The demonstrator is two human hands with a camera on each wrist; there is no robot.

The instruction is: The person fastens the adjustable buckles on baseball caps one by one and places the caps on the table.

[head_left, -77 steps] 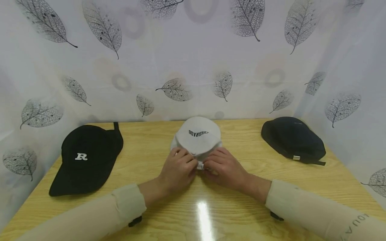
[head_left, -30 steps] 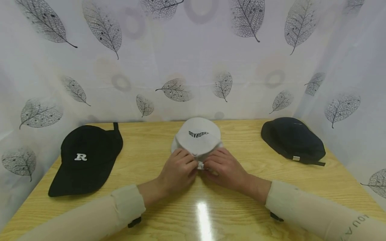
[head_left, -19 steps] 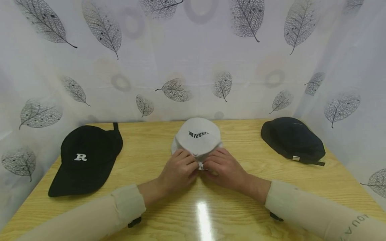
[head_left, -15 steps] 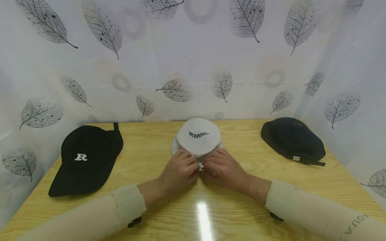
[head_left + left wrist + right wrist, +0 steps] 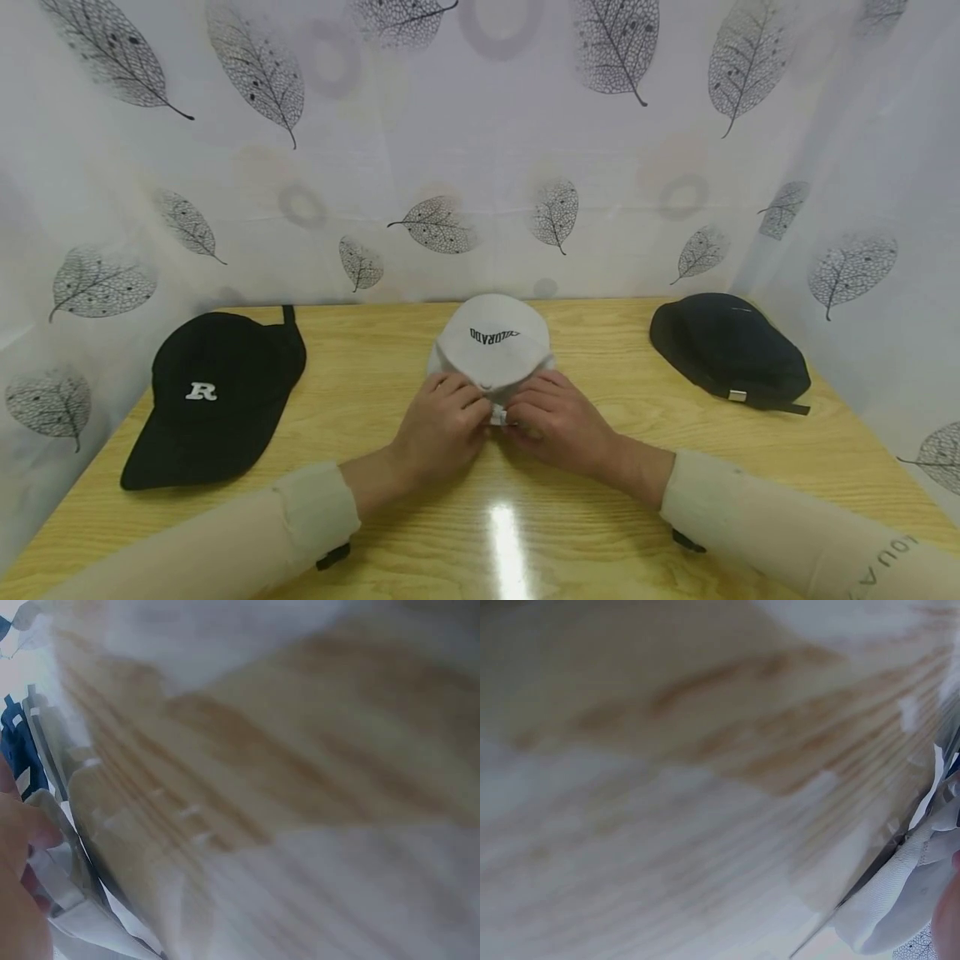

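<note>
A white cap (image 5: 492, 333) with dark COLORADO lettering lies at the middle back of the table, its strap side facing me. My left hand (image 5: 446, 421) pinches the left part of the strap, fingers curled over it. From the other side, my right hand (image 5: 561, 421) grips the strap's right part. A short white piece of the strap (image 5: 498, 414) shows between the two hands; the fingertips hide the rest. The left wrist view has the pale strap (image 5: 60, 889) by the fingers (image 5: 15, 847). White cap fabric (image 5: 892, 889) appears beside my hand in the right wrist view.
To the left lies a black cap (image 5: 217, 392) with a white R, brim toward me. A dark cap (image 5: 727, 350) with a metal buckle sits at the right. Behind the wooden table (image 5: 360, 350) hangs a leaf-print curtain (image 5: 480, 150).
Both hands stay at the strap of the white cap throughout. The left hand has shifted very slightly left since half a second ago, and a little more strap shows between the hands.
</note>
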